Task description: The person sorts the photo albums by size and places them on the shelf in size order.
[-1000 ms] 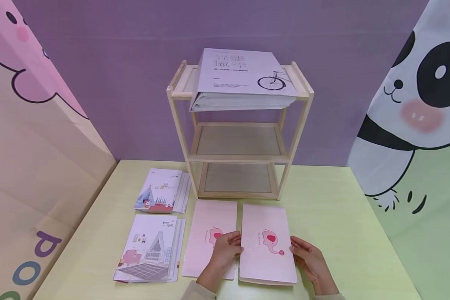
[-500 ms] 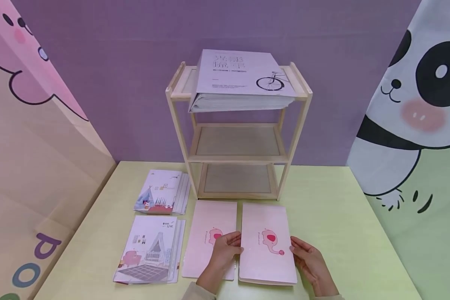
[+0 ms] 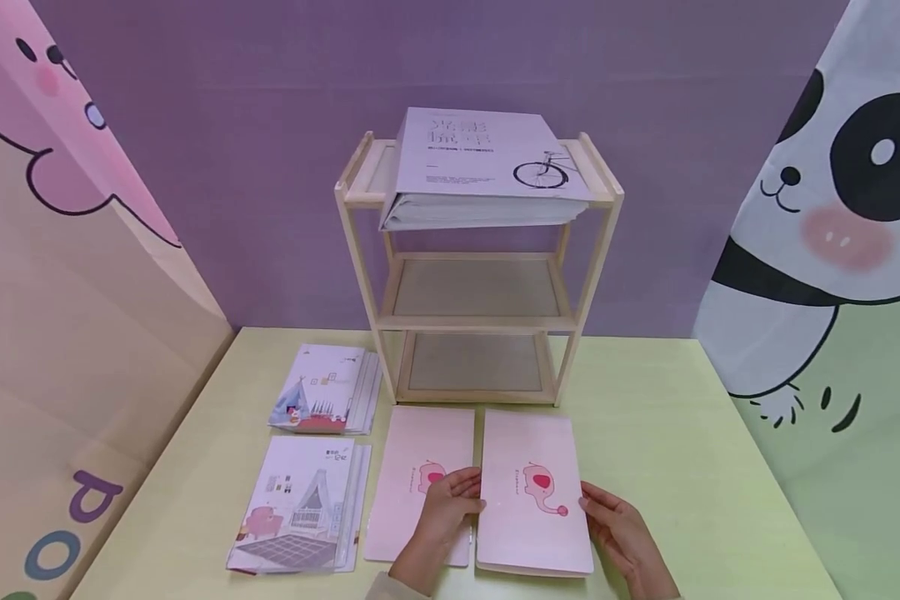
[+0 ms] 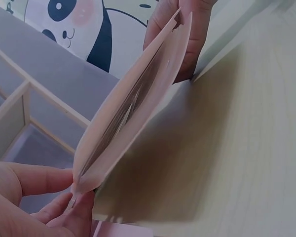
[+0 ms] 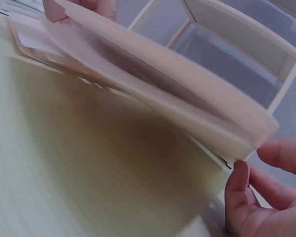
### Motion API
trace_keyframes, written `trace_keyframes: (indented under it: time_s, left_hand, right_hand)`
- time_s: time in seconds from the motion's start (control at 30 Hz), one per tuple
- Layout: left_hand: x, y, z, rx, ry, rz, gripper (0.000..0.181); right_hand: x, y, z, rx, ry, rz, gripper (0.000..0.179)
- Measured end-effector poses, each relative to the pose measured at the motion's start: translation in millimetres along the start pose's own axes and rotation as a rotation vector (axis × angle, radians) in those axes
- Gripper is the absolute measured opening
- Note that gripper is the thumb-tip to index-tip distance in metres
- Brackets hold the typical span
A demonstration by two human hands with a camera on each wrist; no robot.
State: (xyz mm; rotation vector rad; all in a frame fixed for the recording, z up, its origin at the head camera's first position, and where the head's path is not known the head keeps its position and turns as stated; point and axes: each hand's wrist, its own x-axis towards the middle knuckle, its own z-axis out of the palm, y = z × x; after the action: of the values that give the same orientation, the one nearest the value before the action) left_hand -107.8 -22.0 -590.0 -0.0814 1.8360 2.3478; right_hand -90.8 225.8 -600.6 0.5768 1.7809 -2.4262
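A pink album (image 3: 532, 533) with an elephant on its cover is held level between both hands. My left hand (image 3: 444, 512) pinches its left edge between thumb and fingers, and my right hand (image 3: 621, 533) pinches the right edge. The left wrist view shows this album (image 4: 113, 123) bowed, its covers parted, above its shadow on the table. In the right wrist view, the thumb and fingers of the right hand (image 5: 266, 192) grip a lower corner. A second pink elephant album (image 3: 397, 525) lies flat to the left, partly beneath my left hand.
Behind the albums stands a three-tier wooden rack (image 3: 474, 322), with a thick bicycle-cover album (image 3: 480, 162) on top. Two stacks of white albums, a far stack (image 3: 318, 379) and a near stack (image 3: 300, 492), lie on the left of the table (image 3: 690, 450).
The head view has tipped slightly, so the scene sits a little lower. Both hands keep their pinch on the pink album, which has hardly moved.
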Motion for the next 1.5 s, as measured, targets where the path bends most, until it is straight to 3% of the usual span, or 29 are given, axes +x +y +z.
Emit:
trace_keyframes:
  time_s: [0.37,0.63,0.8,1.03,1.5]
  left_hand:
    - [0.0,2.5,-5.2,-0.001,-0.019,-0.042,0.051]
    - [0.5,2.4,-7.3,-0.081,-0.038,-0.088,0.049]
    - [1.8,4.4,-6.8,-0.124,-0.042,-0.096,0.045]
    - [0.2,7.3,-6.2,-0.115,-0.069,-0.096,0.043]
    - [-0.5,9.3,-12.1,-0.175,-0.062,-0.136,0.043]
  right_hand:
    - [-1.9,6,0,0.04,0.01,0.03,0.029]
    - [-3.4,5,-1,0.026,0.004,0.032,0.036]
    - [-2.4,4,0,0.015,-0.006,0.014,0.039]
    - [-4.0,0,0,0.02,-0.026,0.002,0.038]
    - [-7.2,-3,5,0.007,-0.025,0.002,0.037]
